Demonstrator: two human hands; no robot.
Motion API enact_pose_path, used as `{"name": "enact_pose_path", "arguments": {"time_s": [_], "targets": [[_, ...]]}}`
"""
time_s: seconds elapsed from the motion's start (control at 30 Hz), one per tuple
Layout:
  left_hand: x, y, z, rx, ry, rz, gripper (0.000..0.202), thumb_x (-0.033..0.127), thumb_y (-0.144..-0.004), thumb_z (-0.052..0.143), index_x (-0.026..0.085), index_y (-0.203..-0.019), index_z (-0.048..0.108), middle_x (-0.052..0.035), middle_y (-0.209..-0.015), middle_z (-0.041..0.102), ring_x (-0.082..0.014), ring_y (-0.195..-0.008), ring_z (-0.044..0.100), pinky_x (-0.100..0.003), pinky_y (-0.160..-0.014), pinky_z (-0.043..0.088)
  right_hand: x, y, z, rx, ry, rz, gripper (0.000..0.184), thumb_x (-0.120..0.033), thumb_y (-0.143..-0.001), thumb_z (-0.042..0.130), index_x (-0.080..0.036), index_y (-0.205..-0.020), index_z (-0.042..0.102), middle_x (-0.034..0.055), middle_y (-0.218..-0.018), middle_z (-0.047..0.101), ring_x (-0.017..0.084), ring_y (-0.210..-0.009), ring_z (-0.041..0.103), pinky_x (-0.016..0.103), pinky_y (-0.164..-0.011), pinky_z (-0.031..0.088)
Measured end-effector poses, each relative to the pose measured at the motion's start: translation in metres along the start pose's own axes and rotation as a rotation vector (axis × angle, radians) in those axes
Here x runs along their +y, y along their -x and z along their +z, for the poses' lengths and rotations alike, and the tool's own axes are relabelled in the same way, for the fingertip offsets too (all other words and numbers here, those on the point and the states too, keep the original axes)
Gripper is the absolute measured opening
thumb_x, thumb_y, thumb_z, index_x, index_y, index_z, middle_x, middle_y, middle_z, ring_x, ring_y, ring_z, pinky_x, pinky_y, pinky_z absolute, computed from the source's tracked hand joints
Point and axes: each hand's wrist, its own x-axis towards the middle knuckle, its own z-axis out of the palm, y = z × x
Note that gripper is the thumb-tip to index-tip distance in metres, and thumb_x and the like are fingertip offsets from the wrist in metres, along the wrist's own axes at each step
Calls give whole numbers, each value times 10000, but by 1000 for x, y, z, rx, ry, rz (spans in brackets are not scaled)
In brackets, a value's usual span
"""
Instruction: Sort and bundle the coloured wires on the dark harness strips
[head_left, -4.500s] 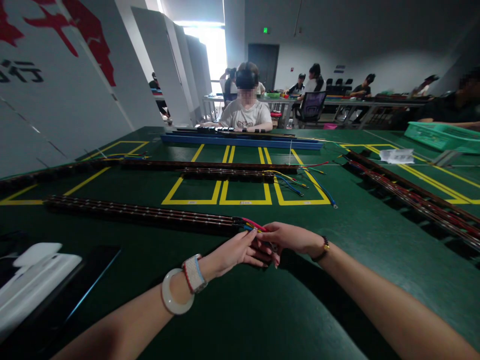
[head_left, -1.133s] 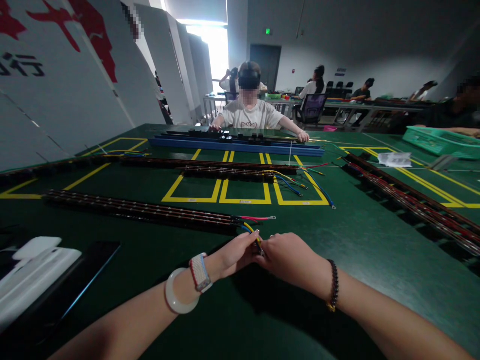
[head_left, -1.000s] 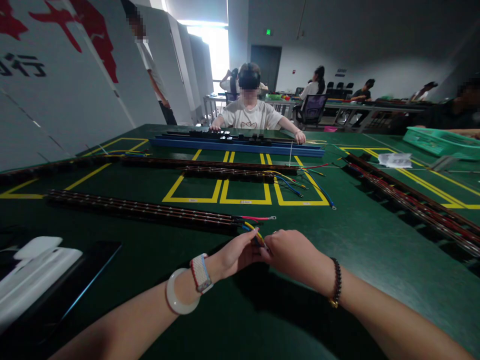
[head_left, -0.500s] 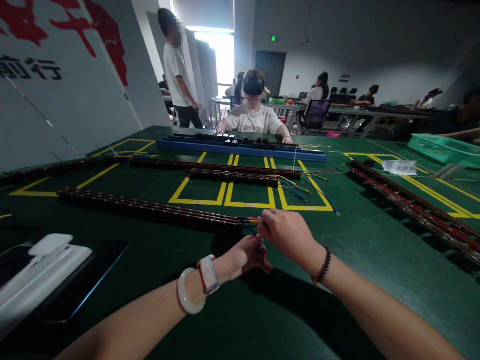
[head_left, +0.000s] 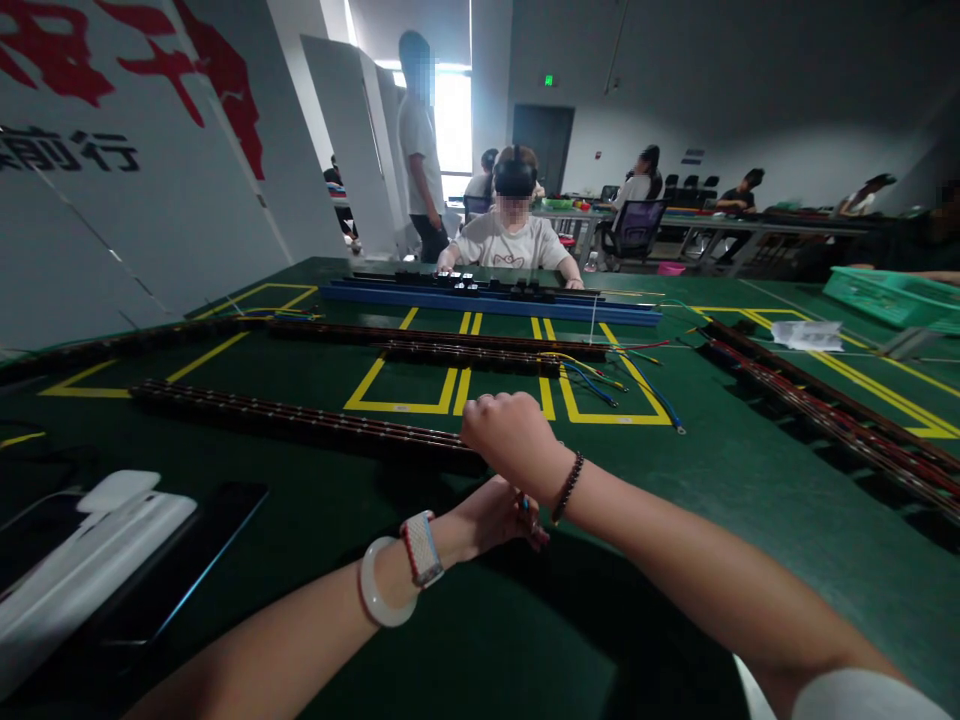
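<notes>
In the head view, my right hand (head_left: 511,438) is closed, knuckles up, over the near end of a long dark brown rail-like bar (head_left: 315,415). Its fingertips and whatever they grip are hidden from me. Just below and nearer to me, my left hand (head_left: 495,515) is pinched round a thin blue wire (head_left: 526,504), of which only a bit shows between the fingers. My right hand and wrist cover the bar's end, with the wires that leave it.
Further off lie more dark bars (head_left: 472,352) with coloured wires, then a blue channel (head_left: 487,302) before a seated co-worker. Wired bars (head_left: 825,405) run along the right, near a green basket (head_left: 862,300). A phone (head_left: 202,560) and white device (head_left: 112,570) lie at left.
My right hand has moved left and turned over the bar's end, hiding the coloured wires seen before. My left hand has hardly moved. A standing person in the background has walked right.
</notes>
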Motion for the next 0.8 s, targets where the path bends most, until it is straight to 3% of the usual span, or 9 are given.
{"name": "enact_pose_path", "arguments": {"time_s": [0.17, 0.27, 0.33, 0.4, 0.5, 0.67, 0.8], "targets": [[-7, -5, -6, -57, 50, 65, 257, 359, -846, 513, 128, -739, 551, -48, -657, 570, -211, -664, 629, -404, -717, 483, 41, 40, 5, -9, -389, -3, 442, -499, -914, 402, -165, -662, 546, 15, -607, 554, 112, -544, 485, 242, -513, 263], [-8, -7, -6, -61, 67, 41, 243, 366, -870, 489, 138, -788, 514, -49, -680, 589, -218, -698, 648, -417, -747, 485, 70, 61, 30, 71, -709, 112, 493, -512, -943, 311, -172, -632, 487, -11, -601, 486, 102, -567, 446, 233, -544, 292], [-6, -7, -4, -41, 66, 24, 212, 342, -895, 452, 146, -818, 483, -42, -699, 595, -205, -710, 653, -409, -761, 487, 83, 70, 55, 149, -824, 235, 443, -511, -929, 353, -171, -694, 512, 2, -684, 515, 120, -650, 476, 237, -598, 338], [-5, -5, 0, 2, 53, 30, 200, 318, -919, 401, 148, -832, 460, -42, -712, 597, -197, -722, 656, -406, -778, 488, 90, 75, 78, 136, -882, 283, 397, -516, -901, 422, -165, -780, 562, 22, -776, 557, 135, -711, 494, 245, -634, 364], [-4, -1, 6, 79, 10, 62, 191, 276, -943, 329, 143, -871, 446, -54, -731, 602, -194, -746, 659, -412, -808, 483, 91, 78, 100, -3, -878, 242, 415, -510, -901, 428, -158, -778, 611, 26, -760, 584, 137, -704, 498, 254, -650, 360], [-2, 5, 12, 140, -83, 68, 229, 293, -960, 249, 149, -922, 424, -29, -718, 574, -163, -684, 634, -395, -761, 494, 90, 77, 103, -119, -883, 222, 505, -530, -920, 366, -156, -666, 590, -9, -610, 510, 112, -605, 452, 239, -573, 308], [5, 8, 8, 148, -259, -27, 270, 375, -956, 237, 171, -901, 405, 32, -624, 501, -121, -577, 570, -327, -654, 482, 92, 77, 102, -133, -912, 223, 507, -547, -913, 367, -160, -658, 571, -22, -585, 477, 103, -570, 424, 233, -542, 286]]}}
